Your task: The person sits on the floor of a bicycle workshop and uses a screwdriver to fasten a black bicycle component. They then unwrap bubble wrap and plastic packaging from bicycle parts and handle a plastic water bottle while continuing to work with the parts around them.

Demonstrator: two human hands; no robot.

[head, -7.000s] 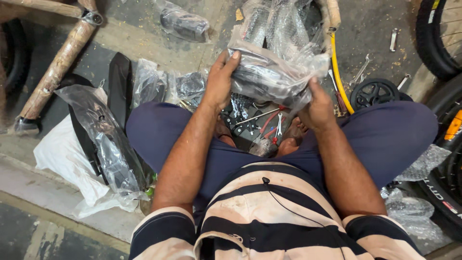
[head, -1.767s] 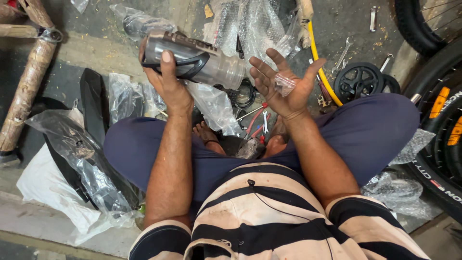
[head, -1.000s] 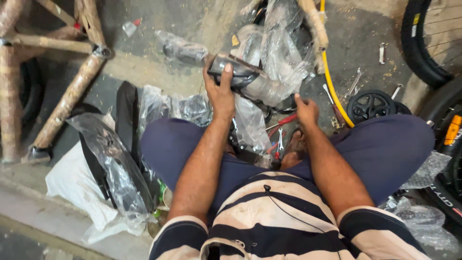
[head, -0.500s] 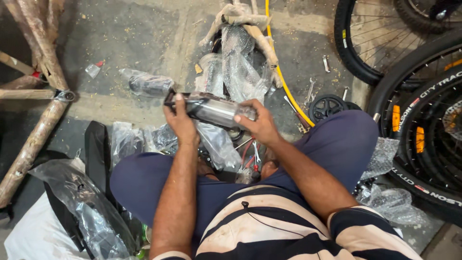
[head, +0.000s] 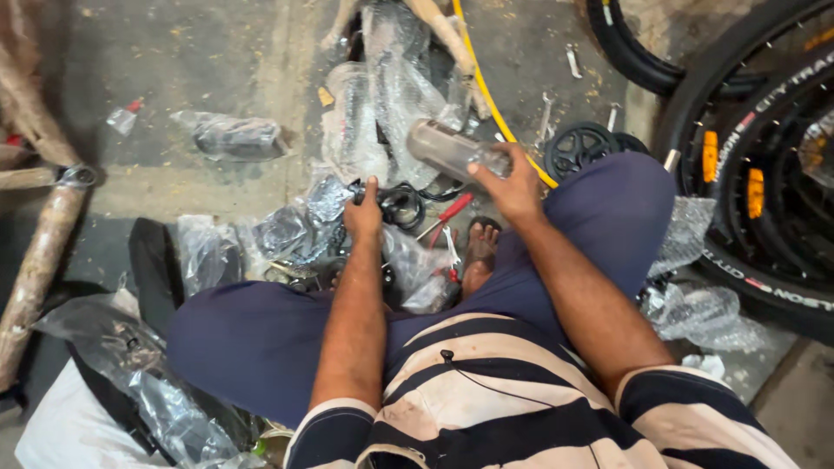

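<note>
Bike tyres fill the right edge of the frame. At upper centre, the right hand now grips the plastic-wrapped part alone; half a second ago both hands held it. The left hand has dropped to centre frame, fingers closed on the black cables, so the work moves to those.

The right hand grips a smooth part under clear, glossy plastic wrap. The left hand rests on black rubbery cables amid crinkled, shiny bubble wrap. The floor is rough, matt concrete. The tyres are matt black rubber; the trousers are plain blue cloth.
</note>
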